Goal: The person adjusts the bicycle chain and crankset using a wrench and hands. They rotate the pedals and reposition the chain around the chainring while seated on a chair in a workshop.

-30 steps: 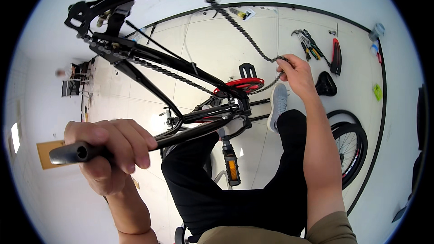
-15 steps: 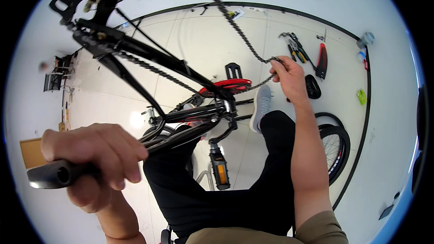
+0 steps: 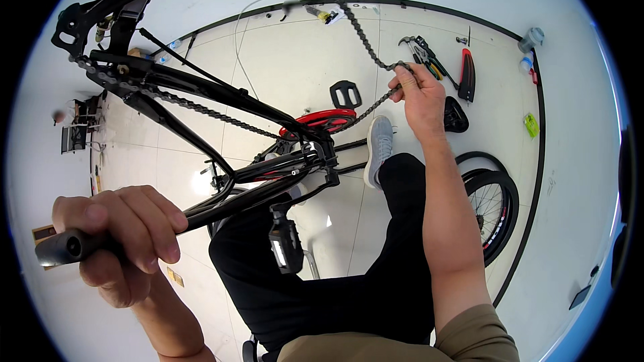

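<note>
A black bicycle frame (image 3: 201, 85) slants across the left half of the view. My left hand (image 3: 124, 241) is wrapped around a black frame tube (image 3: 57, 249) at the lower left, its open end sticking out beyond the fingers. In my right hand (image 3: 417, 94), thumb and fingers pinch the dark bicycle chain (image 3: 359, 32). From there one run rises to the top edge; another drops to the red chainring (image 3: 325, 121). Along the frame the chain continues toward the black dropout (image 3: 67, 30). One pedal (image 3: 345, 94) is beyond the chainring, another pedal (image 3: 286, 245) hangs nearer.
On the floor at right lie hand tools (image 3: 427, 57), a red-and-black saw-like tool (image 3: 466, 75), a black saddle (image 3: 456, 115) and bicycle wheels (image 3: 496, 211). Bottles (image 3: 531, 39) stand by the wall. My legs (image 3: 258, 255) are spread beneath the frame.
The frame has shifted a little left in view, and the near pedal has swung left and turned. Both hands keep their grips. The whole view has also shifted slightly.
</note>
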{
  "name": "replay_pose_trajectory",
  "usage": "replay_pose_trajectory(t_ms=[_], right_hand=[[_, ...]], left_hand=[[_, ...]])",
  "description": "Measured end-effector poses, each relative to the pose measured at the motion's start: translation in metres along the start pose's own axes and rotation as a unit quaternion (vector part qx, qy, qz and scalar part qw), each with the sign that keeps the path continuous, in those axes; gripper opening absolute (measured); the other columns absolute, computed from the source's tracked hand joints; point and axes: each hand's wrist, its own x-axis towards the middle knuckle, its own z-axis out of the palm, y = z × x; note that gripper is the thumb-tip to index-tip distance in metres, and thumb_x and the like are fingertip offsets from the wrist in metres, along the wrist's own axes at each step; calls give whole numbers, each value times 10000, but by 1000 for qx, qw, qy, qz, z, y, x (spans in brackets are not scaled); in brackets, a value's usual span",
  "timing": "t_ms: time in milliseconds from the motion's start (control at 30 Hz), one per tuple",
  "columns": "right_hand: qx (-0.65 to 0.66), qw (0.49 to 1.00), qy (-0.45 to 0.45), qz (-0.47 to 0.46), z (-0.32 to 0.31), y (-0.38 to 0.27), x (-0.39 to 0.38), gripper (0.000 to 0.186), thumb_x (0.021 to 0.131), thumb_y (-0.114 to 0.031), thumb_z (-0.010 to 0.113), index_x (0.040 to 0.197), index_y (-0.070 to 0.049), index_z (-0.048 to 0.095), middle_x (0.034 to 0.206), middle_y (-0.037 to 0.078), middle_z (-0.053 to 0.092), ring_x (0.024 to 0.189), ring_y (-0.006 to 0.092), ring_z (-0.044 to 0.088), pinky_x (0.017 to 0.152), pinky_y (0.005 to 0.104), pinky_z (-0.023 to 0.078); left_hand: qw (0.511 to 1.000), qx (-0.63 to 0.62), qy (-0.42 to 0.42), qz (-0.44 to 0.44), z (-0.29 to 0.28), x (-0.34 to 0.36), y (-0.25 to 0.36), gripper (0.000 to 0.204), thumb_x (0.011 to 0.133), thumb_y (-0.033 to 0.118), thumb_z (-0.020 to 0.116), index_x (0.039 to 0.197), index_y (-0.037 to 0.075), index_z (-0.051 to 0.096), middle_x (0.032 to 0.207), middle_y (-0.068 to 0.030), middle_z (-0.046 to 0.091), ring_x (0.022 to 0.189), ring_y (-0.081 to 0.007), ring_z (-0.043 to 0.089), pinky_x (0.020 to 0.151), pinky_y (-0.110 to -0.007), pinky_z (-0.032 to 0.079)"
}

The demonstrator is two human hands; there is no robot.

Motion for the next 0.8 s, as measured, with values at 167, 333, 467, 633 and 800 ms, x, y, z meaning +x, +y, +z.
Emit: replay_pose_trajectory(t_ms=[167,333,467,633,800], right_hand=[[88,995,34,-12,-11,-8,8,179,999,-176,615,996,-6,670,767,39,661,596,71,554,575,217,476],[-31,997,31,-59,-10,4,27,173,990,-186,617,1056,-41,685,903,41,676,709,108,590,703,289,540],[-38,997,50,-34,-32,-1,8,274,1032,-255,542,1193,-53,634,946,28,632,767,101,552,741,261,479],[-23,993,110,-23,-32,-14,0,394,1070,-335,472,1336,-64,579,988,14,589,832,97,519,782,236,422],[8,991,131,34,-43,-1,2,427,1051,-360,492,1352,-67,572,1030,33,605,910,109,560,836,294,472]], left_hand=[[1000,4,-15,5,9,8,-1,420,1034,362,529,1308,45,500,677,9,523,599,-119,542,649,-308,498],[994,-32,105,-11,2,-4,-2,325,952,294,658,1099,12,594,637,-44,593,561,-182,612,616,-349,573],[974,-46,173,-139,5,-11,24,267,810,108,817,997,-4,663,797,-82,681,668,-144,677,584,-276,546],[973,-183,128,-63,-13,-8,17,246,840,72,804,1001,-18,641,859,-84,690,632,-98,635,520,-239,492],[981,-131,111,-93,15,20,8,249,851,88,794,1000,-11,621,817,-79,681,627,-106,644,514,-239,494]])
